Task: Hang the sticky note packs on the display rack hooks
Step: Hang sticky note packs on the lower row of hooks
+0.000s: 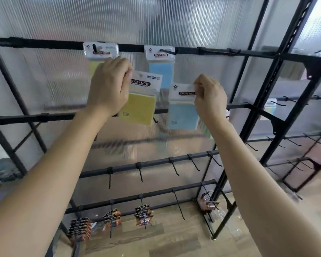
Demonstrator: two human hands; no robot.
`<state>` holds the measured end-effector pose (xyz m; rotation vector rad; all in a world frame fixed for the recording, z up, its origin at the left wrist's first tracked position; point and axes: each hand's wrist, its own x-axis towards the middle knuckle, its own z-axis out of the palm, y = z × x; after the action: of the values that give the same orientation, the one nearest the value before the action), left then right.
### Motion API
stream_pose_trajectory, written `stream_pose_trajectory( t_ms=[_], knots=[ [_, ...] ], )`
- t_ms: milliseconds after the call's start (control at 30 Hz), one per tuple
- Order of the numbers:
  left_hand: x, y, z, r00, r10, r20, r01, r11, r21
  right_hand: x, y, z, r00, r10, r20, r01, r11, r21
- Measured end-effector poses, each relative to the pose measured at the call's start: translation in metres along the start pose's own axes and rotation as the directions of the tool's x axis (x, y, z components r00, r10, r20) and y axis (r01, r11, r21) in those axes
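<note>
A: Anything readable up on the top bar (pixel 54 44) of the display rack (pixel 26 118)?

B: "STICKY NOTE" in white on a black-and-red band, printed on both hung packs; hung yellow pack (pixel 100 51) on a hook toward the bar's left, hung blue pack (pixel 160 69) on the next hook to the right; small logo at each header's upper left, too fine to read.

A: And in the left hand (pixel 109 86)?

B: Fingers curled round the header of a held yellow pack (pixel 139 108), gripping its upper left corner; tilted, top leaning right; raised just below and right of the hung yellow one, in front of the rack's middle bar; same "STICKY NOTE" band, small print beside it illegible.

A: Right hand (pixel 209 97)?

B: Thumb and fingers pinching the upper right corner of the header of a held blue pack (pixel 182 115); hanging near upright, just below and right of the hung blue one; "STICKY NOTE" again; neither held pack on a hook yet.

A: Lower down?

B: Along the third bar, bare hooks (pixel 175 168); on the bottom bar's hooks, orange-and-black carded packs (pixel 144 216), lettering blurred beyond reading; ribbed translucent panel (pixel 156 19) behind; wooden floor (pixel 174 238) beneath.
</note>
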<state>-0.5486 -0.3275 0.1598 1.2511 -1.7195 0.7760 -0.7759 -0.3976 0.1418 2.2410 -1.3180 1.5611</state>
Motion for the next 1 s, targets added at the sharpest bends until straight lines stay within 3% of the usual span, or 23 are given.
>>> stream_pose_trajectory(
  t_ms=[200, 400, 700, 1000],
  knots=[
    [-0.018, 0.041, 0.062, 0.990, 0.062, 0.125, -0.042, 0.987, -0.158, -0.041, 0.056, -0.022, 0.991, 0.125, 0.041, -0.120, 0.987, -0.105],
    [-0.031, 0.102, 0.131, 0.968, 0.078, 0.238, 0.005, 0.944, -0.329, -0.072, 0.118, -0.064, 0.965, 0.256, 0.052, -0.237, 0.941, -0.243],
    [-0.016, 0.231, 0.216, 0.955, 0.145, 0.257, -0.002, 0.875, -0.485, -0.103, 0.225, -0.153, 0.894, 0.447, 0.019, -0.418, 0.851, -0.317],
    [-0.006, 0.360, 0.292, 0.939, 0.117, 0.322, 0.062, 0.867, -0.494, -0.122, 0.339, -0.226, 0.881, 0.465, 0.090, -0.416, 0.850, -0.323]
  ],
)
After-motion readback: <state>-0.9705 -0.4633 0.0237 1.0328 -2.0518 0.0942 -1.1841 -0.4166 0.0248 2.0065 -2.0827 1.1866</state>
